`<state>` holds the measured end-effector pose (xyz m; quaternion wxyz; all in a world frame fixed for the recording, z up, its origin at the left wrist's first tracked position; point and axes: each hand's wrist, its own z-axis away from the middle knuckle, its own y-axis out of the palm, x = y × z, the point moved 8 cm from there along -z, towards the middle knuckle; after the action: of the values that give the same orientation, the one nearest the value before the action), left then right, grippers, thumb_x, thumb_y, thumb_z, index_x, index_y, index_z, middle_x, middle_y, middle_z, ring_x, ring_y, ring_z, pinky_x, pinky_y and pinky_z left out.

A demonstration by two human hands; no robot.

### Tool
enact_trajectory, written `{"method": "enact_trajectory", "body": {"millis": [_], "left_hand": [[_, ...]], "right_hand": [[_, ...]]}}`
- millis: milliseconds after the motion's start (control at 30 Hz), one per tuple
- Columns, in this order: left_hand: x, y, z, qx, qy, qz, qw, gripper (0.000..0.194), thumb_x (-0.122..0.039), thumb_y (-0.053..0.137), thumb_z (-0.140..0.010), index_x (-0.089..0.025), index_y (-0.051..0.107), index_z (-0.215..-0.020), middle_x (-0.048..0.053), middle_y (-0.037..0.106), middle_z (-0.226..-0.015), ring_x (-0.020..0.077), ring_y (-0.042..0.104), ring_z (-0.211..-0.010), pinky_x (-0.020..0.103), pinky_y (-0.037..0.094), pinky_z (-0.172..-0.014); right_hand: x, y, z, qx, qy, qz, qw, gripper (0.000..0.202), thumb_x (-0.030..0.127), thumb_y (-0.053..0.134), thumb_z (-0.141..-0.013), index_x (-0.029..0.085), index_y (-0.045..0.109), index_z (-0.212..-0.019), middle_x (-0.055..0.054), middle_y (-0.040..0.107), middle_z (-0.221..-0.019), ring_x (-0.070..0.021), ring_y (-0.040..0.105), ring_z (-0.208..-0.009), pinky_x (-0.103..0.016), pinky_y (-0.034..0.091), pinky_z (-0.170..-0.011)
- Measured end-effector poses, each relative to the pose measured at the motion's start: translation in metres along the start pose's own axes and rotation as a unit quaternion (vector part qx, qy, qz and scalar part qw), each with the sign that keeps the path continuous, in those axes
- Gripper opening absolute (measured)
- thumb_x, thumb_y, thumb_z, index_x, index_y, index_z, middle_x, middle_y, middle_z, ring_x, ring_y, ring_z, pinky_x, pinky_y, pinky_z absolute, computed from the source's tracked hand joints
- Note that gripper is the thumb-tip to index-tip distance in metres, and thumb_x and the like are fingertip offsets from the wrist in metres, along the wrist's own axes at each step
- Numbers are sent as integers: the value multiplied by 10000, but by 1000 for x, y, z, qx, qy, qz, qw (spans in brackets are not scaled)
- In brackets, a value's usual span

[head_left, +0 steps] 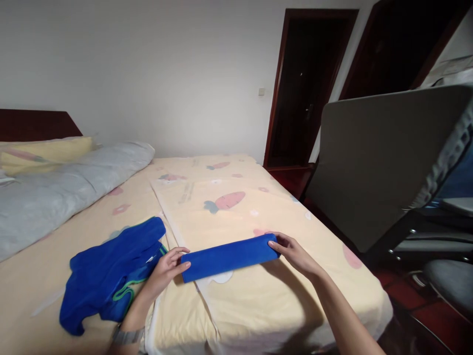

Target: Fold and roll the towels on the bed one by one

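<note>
Folded blue strip [229, 257]: You have it near the near edge of the bed [281, 209], its length running roughly along that edge, the right end slightly farther from you. The shadow suggests it is raised; contact with the bed cannot be confirmed.
Left hand [172, 266]: Gripping the strip's left end, thumb on the upper face, fingers at the far side.
Right hand [293, 252]: Gripping the right end, thumb on the face, fingers curled around the far side.
Reason for two-end hold: Likely supports both ends, limits sagging and keeps the folds closed.
Blue cloth with green trim [114, 264]: Lies loosely heaped beside your left forearm, left of the strip, toward the near edge. This position probably leaves the strip unobstructed while keeping the cloth within your reach.
Gray quilt [74, 190]: Bunched across the bed's left part, near the headboard [33, 123]; probably placed there to free the flat surface.
</note>
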<state>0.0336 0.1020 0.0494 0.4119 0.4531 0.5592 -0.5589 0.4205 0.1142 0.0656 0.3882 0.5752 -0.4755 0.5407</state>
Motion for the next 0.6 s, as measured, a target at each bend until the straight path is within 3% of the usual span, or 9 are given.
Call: {"method": "enact_trajectory", "body": {"millis": [167, 267, 333, 400, 600], "left_hand": [[6, 11, 17, 84, -25, 37, 995, 482, -437, 793, -754, -176, 683, -1144, 117, 690, -1212, 283, 632, -1149, 307, 514, -917], [11, 18, 24, 119, -30, 30, 992, 498, -404, 817, -742, -187, 696, -1174, 107, 687, -1235, 272, 626, -1144, 295, 501, -925], [14, 25, 28, 144, -38, 31, 988, 556, -400, 833, -723, -192, 681, -1216, 117, 686, -1240, 262, 648, -1061, 291, 524, -832], [15, 30, 30, 163, -41, 38, 985, 594, -395, 846, -702, -188, 673, -1231, 133, 688, -1230, 258, 656, -995, 286, 528, -743], [-1, 40, 27, 180, 43, -14, 983, 358, -245, 800, -709, -190, 739, -1057, 110, 694, -1109, 268, 637, -1071, 317, 484, -921]], "right_hand": [[-8, -6, 21, 7, 58, 10, 998, 588, 551, 736, -830, 189, 647, -1285, -94, 686, -1136, -284, 606, -1065, -381, 485, -907], [-14, -4, 31, 49, 79, 37, 995, 467, 564, 702, -852, 156, 716, -1078, -70, 688, -944, -244, 623, -902, -345, 495, -805], [-16, -7, 34, 52, 67, 51, 995, 426, 555, 697, -858, 152, 708, -997, -58, 668, -895, -222, 610, -844, -322, 488, -751], [-16, -12, 35, 34, 46, 52, 997, 407, 523, 721, -848, 165, 682, -1038, -57, 659, -940, -218, 604, -872, -310, 488, -751], [-3, -18, 35, 7, -41, 75, 996, 350, 450, 716, -871, 207, 639, -1111, -72, 632, -1061, -248, 604, -1006, -354, 517, -869]]}}
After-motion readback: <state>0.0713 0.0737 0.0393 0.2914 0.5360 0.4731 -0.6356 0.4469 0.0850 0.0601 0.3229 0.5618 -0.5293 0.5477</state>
